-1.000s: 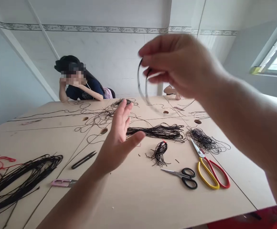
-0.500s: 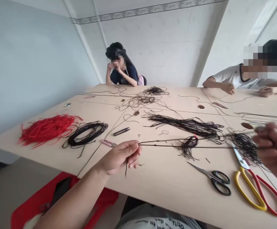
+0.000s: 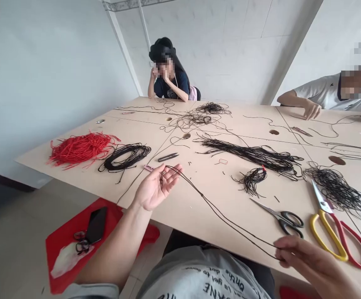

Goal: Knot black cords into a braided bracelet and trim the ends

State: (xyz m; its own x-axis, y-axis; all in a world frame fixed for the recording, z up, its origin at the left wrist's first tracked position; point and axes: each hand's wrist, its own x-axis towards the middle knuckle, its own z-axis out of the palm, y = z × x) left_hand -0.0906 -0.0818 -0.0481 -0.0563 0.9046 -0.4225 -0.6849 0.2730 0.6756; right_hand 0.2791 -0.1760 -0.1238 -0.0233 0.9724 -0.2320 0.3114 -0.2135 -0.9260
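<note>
A doubled thin black cord (image 3: 203, 195) runs slackly between my two hands, with a small knot partway along it. My left hand (image 3: 152, 189) is palm up above the table edge, its fingers apart and loosely curled. The cord's other end lies over those fingers and trails into the palm. Low on the right, my right hand (image 3: 305, 259) pinches the cord between thumb and fingers. Black-handled scissors (image 3: 281, 216) lie just beyond this hand, and larger scissors with yellow and red handles (image 3: 326, 211) lie to its right.
On the table (image 3: 180, 211) lie red cords (image 3: 81, 149), a black cord coil (image 3: 126, 158), dark thread snips (image 3: 168, 157), a long black bundle (image 3: 249, 153), a small tied bundle (image 3: 252, 180) and a tangle (image 3: 339, 187). Two people sit across. A phone (image 3: 96, 224) rests on a red surface below left.
My right hand has come down and toward me with the cord, which has gone from taut to slack. My left hand has turned palm up and opened from its pinch. The view has shifted.
</note>
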